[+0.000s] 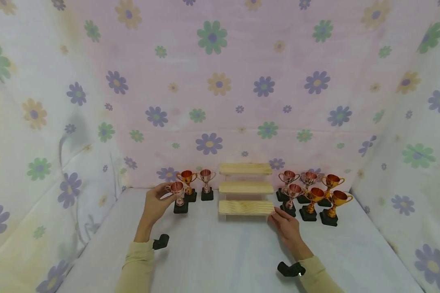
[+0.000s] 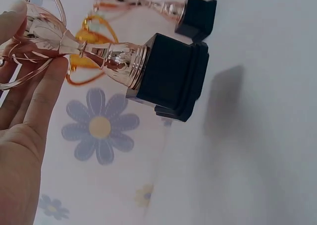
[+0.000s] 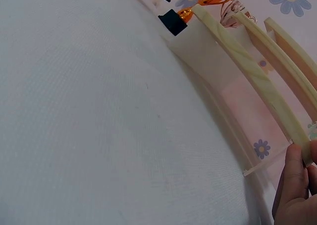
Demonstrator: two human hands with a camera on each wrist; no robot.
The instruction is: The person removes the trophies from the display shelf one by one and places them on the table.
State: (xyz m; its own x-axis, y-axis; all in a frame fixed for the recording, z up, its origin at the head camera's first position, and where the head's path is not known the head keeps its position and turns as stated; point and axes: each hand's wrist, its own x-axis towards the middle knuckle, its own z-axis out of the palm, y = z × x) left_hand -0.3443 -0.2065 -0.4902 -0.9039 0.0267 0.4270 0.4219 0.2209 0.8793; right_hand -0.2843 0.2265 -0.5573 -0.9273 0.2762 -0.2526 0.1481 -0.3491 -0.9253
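Note:
My left hand (image 1: 155, 204) pinches the cup of a small rose-gold trophy (image 1: 181, 207) with a black base. In the left wrist view the trophy (image 2: 171, 74) hangs just off the cloth, its shadow apart from it. Behind it stand a gold trophy (image 1: 190, 194) and another rose-gold one (image 1: 207, 193). My right hand (image 1: 288, 228) grips the right end of the lowest board of a three-step wooden stand (image 1: 246, 207). Close up in the right wrist view, the fingers (image 3: 294, 173) hold the end of that board (image 3: 262, 81). The stand's boards carry nothing.
Right of the stand, several rose-gold and gold trophies (image 1: 330, 217) stand close together near my right hand. White cloth covers the table (image 1: 212, 256). Flowered fabric (image 1: 234, 61) rises behind and on both sides. A black wrist device (image 1: 291, 269) sits on each forearm.

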